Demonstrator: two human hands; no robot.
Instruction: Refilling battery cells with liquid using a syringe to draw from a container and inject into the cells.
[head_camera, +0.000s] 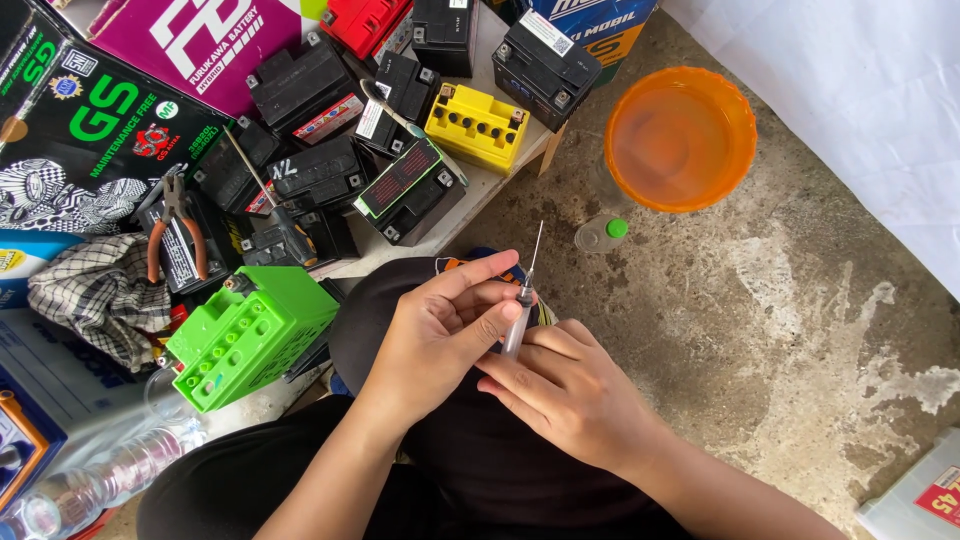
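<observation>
Over my lap in dark trousers, both hands hold a small clear syringe (517, 325) with a long thin needle (536, 245) pointing up and away from me. My left hand (440, 335) pinches the syringe barrel between thumb and fingers. My right hand (570, 385) lies under and beside it, fingertips touching the barrel's lower end. A green battery case (250, 335) with several round cell holes stands just left of my knee.
A low board holds several small black batteries (410, 190), a yellow battery (478, 125), pliers (172, 225) and a screwdriver (285, 230). An orange basin (680, 135) and a small green-capped bottle (602, 232) sit on the concrete floor. A checked cloth (95, 290) lies at left.
</observation>
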